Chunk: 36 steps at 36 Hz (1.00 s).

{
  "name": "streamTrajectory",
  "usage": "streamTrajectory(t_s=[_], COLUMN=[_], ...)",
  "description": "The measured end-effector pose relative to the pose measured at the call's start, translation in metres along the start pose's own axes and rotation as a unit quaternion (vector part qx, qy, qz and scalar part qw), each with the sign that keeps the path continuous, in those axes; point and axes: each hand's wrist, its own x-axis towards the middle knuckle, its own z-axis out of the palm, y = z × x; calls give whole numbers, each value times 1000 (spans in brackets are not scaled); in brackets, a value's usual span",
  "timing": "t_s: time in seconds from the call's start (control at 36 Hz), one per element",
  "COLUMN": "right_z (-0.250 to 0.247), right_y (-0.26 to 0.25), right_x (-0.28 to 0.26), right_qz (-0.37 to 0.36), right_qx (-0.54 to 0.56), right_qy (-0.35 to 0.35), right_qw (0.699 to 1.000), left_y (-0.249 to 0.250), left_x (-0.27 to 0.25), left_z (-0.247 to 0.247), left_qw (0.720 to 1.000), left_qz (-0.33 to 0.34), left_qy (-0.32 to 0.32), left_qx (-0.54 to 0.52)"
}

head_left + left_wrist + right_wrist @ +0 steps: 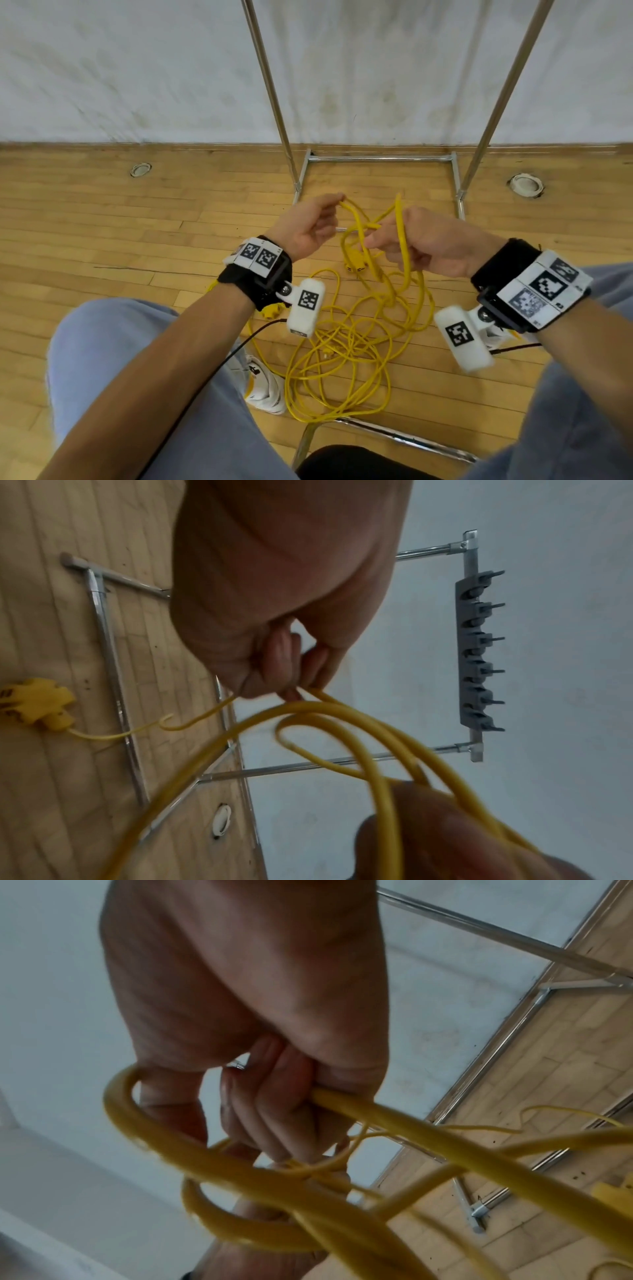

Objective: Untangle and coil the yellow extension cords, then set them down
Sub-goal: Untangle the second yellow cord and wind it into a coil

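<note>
A tangle of yellow extension cords [346,346] lies on the wooden floor between my knees, with several strands rising to both hands. My left hand [308,224] pinches a cord loop [352,212] at its fingertips; the left wrist view shows the fingers [284,666] curled on the strand [308,706]. My right hand [421,240] grips several strands [402,240] in a fist, seen in the right wrist view as fingers [274,1112] wrapped round thick cord [342,1102]. A yellow socket block [356,262] hangs below the hands; it also shows in the left wrist view [34,704].
A chrome rack frame [376,159] stands on the floor ahead against the white wall, with a grey hook strip [479,650] on it. Two round floor sockets [140,169] [525,185] flank it. My white shoe [263,387] and a chair's chrome bar [394,435] are near the cords.
</note>
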Motion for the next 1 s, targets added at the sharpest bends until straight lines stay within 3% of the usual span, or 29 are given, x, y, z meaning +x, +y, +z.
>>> streamTrajectory(t_s=[0.08,0.19,0.33,0.42,0.56,0.69,0.83,0.92,1.0], right_z=[3,2,-6,-8,-7,-8,-13,-17,-18], right_y=[2,8,3,1,3,-1,-4,-4,-4], right_x=[3,13,17,17,19,16,15,14,13], right_qz=[2,-23,-57,-75,-79,-71,-77,-84,-90], right_qx=[46,156,222,210,182,214,267,270,280], right_qy=[30,96,101,96,127,120,100,113,114], right_qw=[999,983,968,970,972,967,955,953,949], left_y=[11,15,2,-9,-15,-21,-25,-34,-51], left_x=[-11,-39,-57,-54,-45,-37,-24,-16,-7], left_z=[8,19,20,15,7,1,-8,-12,-12], left_qw=[994,964,890,859,890,886,872,889,926], left_qz=[105,200,239,234,220,217,90,3,-14], left_qy=[-16,-87,-165,-150,-101,-59,-12,-13,-25], left_qx=[31,155,352,429,386,405,482,458,375])
